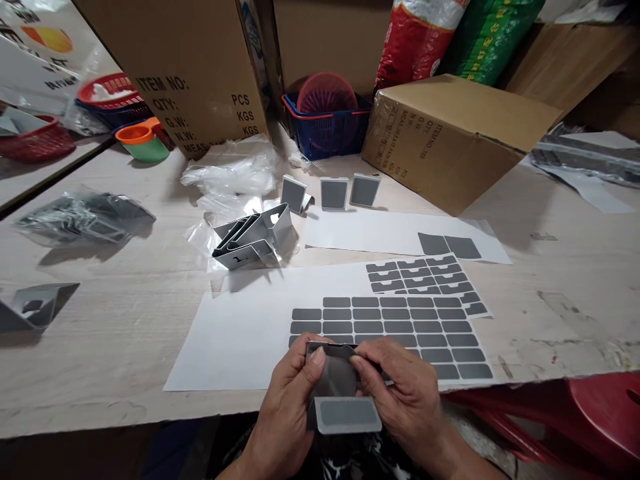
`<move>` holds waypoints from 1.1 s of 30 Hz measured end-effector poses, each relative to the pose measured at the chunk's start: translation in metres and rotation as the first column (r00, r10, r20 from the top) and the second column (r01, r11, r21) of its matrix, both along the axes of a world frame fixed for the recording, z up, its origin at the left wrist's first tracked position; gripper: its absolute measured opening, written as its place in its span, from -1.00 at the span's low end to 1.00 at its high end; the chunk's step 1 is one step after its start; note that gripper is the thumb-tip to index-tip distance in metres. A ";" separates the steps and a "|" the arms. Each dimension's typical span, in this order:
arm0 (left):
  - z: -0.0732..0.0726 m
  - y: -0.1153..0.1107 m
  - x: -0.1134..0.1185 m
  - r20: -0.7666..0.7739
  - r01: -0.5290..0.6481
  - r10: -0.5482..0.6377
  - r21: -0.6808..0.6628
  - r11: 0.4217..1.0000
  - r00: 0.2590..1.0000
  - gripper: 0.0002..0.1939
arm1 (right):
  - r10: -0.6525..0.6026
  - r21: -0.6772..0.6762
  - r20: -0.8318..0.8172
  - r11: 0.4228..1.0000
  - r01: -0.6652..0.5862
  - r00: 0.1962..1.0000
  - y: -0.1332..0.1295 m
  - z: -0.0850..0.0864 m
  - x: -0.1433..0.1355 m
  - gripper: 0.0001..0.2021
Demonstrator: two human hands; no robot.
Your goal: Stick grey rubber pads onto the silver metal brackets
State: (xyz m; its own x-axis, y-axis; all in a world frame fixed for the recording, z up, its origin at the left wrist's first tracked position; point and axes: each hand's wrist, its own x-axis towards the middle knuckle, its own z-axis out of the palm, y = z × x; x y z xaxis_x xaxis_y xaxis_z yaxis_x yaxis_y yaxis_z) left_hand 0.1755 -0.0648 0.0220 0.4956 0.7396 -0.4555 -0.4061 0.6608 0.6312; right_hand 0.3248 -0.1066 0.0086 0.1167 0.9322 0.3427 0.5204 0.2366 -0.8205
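Observation:
Both hands hold a bent grey metal stand (347, 415) at the table's front edge. A dark grey rounded pad covers the lip facing me. My left hand (290, 403) grips its left side, thumb on the inner face. With thumb and fingers pinched, my right hand (405, 383) holds the upper right edge; whether a small pad is between those fingertips is hidden. Just beyond lies a sheet of grey rectangular stickers (367, 313), partly covered by my hands. Another sticker sheet (415, 273) with notched shapes lies behind it.
Several nested metal stands (255, 237) rest on clear plastic bags (233, 167). Three padded stands, one a grey stand (334, 193), line the back. Two square grey pads (463, 247) lie on white paper. A bagged bundle (85, 217) is left; a cardboard box (450, 143) stands right.

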 end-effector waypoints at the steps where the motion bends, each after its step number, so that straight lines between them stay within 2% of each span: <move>1: 0.000 0.000 0.000 0.005 0.002 -0.002 0.000 1.000 1.000 -0.88 | -0.001 -0.011 -0.002 1.000 0.001 1.000 0.000 0.000 0.000 -0.89; 15: -0.003 -0.003 -0.001 0.016 0.003 -0.002 -0.036 0.999 1.000 -0.85 | 0.011 -0.008 0.016 1.000 -0.011 1.000 -0.002 -0.003 0.002 -0.87; 33: 0.001 -0.001 -0.001 -0.005 0.023 -0.023 -0.025 0.999 1.000 -0.89 | -0.023 -0.041 0.023 0.999 0.024 0.999 -0.004 -0.004 -0.001 -0.92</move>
